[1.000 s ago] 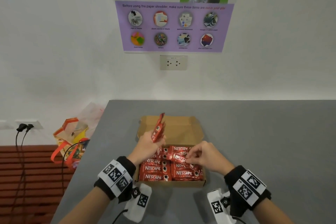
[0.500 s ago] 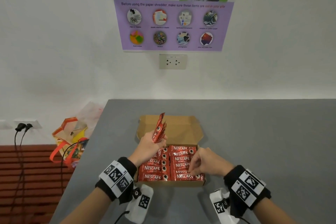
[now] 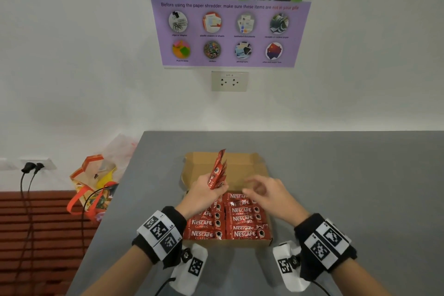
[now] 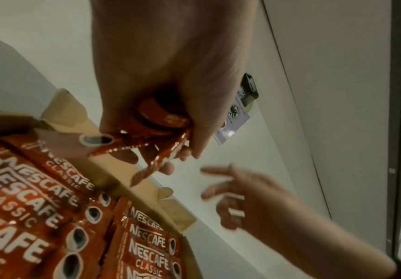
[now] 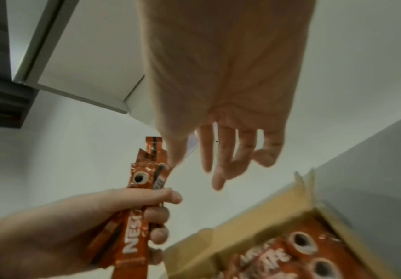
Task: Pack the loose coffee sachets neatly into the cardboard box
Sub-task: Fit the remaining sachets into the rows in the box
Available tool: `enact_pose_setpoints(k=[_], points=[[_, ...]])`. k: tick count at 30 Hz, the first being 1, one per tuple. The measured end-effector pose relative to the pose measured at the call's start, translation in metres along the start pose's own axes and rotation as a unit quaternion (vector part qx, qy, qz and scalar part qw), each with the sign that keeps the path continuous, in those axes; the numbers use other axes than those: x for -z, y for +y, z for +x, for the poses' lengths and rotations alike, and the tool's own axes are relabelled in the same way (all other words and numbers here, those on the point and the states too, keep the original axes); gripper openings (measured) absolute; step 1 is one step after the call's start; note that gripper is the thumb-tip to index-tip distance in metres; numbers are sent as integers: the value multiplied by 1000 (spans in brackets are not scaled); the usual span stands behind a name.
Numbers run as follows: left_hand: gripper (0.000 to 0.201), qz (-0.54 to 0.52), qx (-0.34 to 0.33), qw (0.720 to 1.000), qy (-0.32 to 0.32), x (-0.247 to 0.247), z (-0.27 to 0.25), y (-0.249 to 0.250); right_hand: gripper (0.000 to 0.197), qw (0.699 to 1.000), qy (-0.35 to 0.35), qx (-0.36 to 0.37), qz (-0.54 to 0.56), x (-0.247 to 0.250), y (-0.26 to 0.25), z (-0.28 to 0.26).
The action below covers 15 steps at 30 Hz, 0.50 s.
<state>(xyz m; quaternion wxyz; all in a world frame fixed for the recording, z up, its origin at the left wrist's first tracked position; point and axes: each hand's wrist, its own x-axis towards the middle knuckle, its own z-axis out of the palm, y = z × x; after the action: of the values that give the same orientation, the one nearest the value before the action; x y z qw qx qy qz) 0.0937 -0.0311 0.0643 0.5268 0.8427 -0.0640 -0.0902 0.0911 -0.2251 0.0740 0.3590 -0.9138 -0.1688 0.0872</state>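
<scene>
An open cardboard box (image 3: 242, 166) sits on the grey table, its lid folded back. Inside lie two columns of red Nescafe sachets (image 3: 243, 220) (image 4: 147, 245) (image 5: 297, 243), laid flat. My left hand (image 3: 204, 191) grips a bundle of several red sachets (image 3: 218, 170) (image 4: 161, 120) (image 5: 142, 203), held upright above the box's left rear. To the right of that bundle hovers my right hand (image 3: 262, 190) (image 5: 218, 166) (image 4: 230, 190), above the box with fingers spread and holding nothing, its fingertips close to the bundle.
The grey table (image 3: 348, 175) stretches far to the right and meets the white wall behind. A colourful bag (image 3: 96, 185) stands off the table's left edge, near plugged-in cables (image 3: 30, 168). A poster (image 3: 228, 19) and a wall socket (image 3: 229, 81) hang above.
My right hand laid a sachet in the right column, pressed near the front, then rose empty toward the bundle. My left hand kept the bundle upright, nearly still.
</scene>
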Motion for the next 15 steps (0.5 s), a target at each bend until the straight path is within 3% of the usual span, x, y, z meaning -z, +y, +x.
enact_pose_setpoints(k=[3, 5, 11, 15], points=[[5, 30, -22, 999, -27, -8, 3, 7, 53, 990, 51, 34, 129, -1, -23, 5], [11, 64, -33, 997, -31, -11, 6, 10, 54, 978, 68, 56, 190, -7, -31, 10], [23, 128, -47, 991, 8, -9, 12, 9, 17, 973, 167, 40, 152, -22, -29, 28], [20, 136, -47, 990, -12, -5, 9, 8, 14, 974, 144, 26, 174, -22, -30, 29]])
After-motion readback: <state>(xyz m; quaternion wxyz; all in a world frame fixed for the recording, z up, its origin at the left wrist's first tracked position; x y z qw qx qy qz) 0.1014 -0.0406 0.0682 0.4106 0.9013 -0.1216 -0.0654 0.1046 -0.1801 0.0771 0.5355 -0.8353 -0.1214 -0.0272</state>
